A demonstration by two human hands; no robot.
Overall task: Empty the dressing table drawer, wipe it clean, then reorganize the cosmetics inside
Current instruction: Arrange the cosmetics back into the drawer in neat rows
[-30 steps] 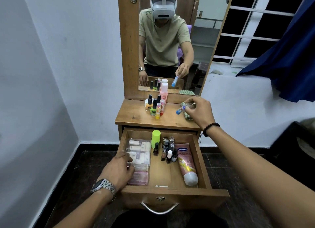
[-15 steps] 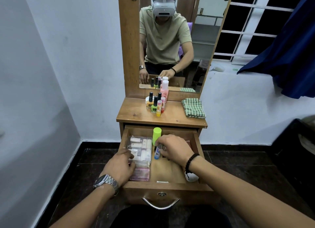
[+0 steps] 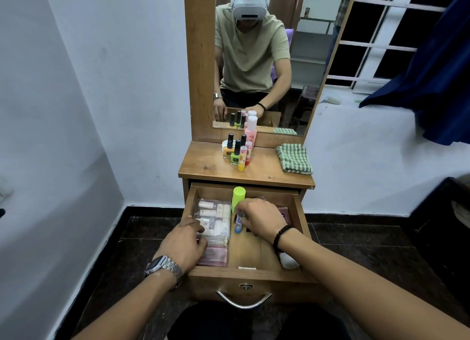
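In the open drawer (image 3: 296,213) of the dressing table (image 3: 211,165), seen from the head camera: right hand (image 3: 263,219) reaching in over the middle, fingers closed on the top of a small blue tube (image 3: 239,224) held upright, its base down on the drawer floor. Just behind it, toward the back edge, a lime-green capped bottle (image 3: 239,196) standing upright. Left hand (image 3: 184,247) resting at the drawer's left front, fingers spread and lying on a clear plastic organizer (image 3: 216,219) filled with small pale bottles; not clamped on anything (only touching the top). Under the same hand, at the front left corner, a pink pouch (image 3: 215,257). Along the right side, mostly hidden beneath the right forearm, a pink lotion tube (image 3: 288,261) with its white cap toward the front right corner. Silver watch (image 3: 162,266) on the left wrist, black bead bracelet (image 3: 281,235) on the right.

On the tabletop, toward the back edge near the middle, a cluster of nail polish bottles (image 3: 235,152) and small tubes, a tall pink bottle (image 3: 251,131) behind them against the mirror (image 3: 259,60). At the back right corner, a folded green checked cloth (image 3: 293,159).
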